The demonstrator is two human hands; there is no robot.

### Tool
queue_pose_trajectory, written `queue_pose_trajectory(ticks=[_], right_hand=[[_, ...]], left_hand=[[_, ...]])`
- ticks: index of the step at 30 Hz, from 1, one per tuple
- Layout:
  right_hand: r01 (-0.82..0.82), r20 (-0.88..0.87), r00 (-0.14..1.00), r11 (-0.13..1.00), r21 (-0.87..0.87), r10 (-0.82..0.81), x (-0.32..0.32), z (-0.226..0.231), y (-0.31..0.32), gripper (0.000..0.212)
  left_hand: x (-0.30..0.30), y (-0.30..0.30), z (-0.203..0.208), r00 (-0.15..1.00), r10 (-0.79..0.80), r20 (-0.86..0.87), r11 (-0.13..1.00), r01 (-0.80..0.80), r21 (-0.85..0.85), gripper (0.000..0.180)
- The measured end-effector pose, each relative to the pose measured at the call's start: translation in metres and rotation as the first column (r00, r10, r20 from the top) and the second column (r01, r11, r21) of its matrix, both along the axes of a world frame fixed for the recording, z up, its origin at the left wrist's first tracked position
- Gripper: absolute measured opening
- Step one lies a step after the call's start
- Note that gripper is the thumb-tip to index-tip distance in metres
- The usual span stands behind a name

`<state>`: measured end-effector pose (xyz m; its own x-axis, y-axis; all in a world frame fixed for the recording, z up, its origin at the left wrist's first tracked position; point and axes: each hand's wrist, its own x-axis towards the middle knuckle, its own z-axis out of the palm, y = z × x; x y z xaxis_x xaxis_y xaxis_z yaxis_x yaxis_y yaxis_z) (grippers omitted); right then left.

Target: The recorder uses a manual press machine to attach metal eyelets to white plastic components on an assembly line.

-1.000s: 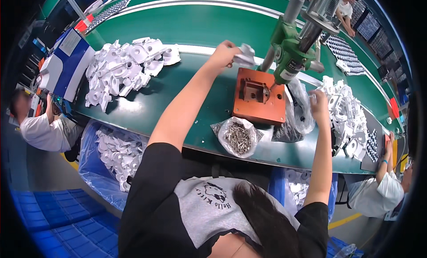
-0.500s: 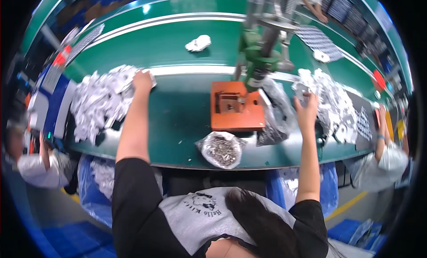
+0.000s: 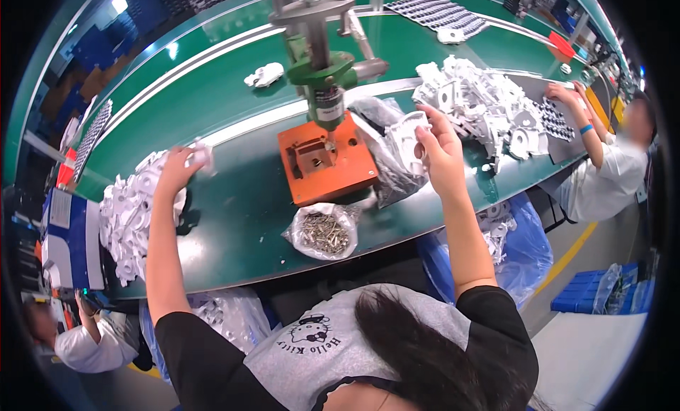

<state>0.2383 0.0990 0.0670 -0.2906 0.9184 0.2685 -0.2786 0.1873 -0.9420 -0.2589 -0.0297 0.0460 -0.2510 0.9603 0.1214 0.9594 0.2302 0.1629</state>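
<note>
In my right hand is a white moulded plastic part, pinched between thumb and fingers above a grey plastic bag. My left hand, slightly blurred, is at the right edge of the left heap of white parts. Its fingers are closed on another white plastic part, smeared by motion. Between my hands stands an orange fixture block with a square recess, under a green and metal press head. An open clear bag of small metal pins lies just in front of the block.
A second heap of white parts lies on the right. One loose part rests on the green belt behind. Blue-lined bins stand under the bench edge. A co-worker reaches in at the right, another sits at lower left.
My right hand, open near the right heap before, now holds a white part and has come toward the block. My left hand remains by the left heap with its part. The view has turned.
</note>
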Motion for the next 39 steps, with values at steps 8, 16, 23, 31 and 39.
queue_pose_trajectory(ticks=[8, 16, 23, 31, 39], right_hand=[[-0.449, -0.173, 0.875, 0.892, 0.058, 0.451, -0.079, 0.018, -0.064, 0.037], [-0.471, 0.060, 0.877, 0.878, -0.084, 0.477, -0.094, 0.006, -0.077, 0.032], [-0.563, -0.171, 0.824, 0.747, -0.355, 0.540, -0.089, -0.020, -0.077, 0.032], [-0.745, -0.666, 0.662, 0.394, -0.538, 0.344, -0.069, -0.039, -0.083, 0.031], [-0.855, -0.718, 0.513, 0.207, -0.475, 0.472, -0.055, -0.067, -0.081, 0.037]], left_hand=[[0.204, -0.037, 0.016, -0.074, -0.239, 0.968, 0.932, 0.262, 0.250, 0.034], [0.263, -0.043, 0.003, -0.036, -0.272, 0.962, 0.943, 0.189, 0.274, 0.037], [0.278, -0.047, 0.001, 0.487, -0.387, 0.783, 0.911, 0.069, 0.407, 0.038], [0.288, -0.049, 0.001, 0.832, -0.542, 0.118, 0.694, 0.364, 0.622, 0.062], [0.289, -0.044, 0.016, 0.705, -0.641, 0.303, 0.760, 0.531, 0.375, 0.058]])
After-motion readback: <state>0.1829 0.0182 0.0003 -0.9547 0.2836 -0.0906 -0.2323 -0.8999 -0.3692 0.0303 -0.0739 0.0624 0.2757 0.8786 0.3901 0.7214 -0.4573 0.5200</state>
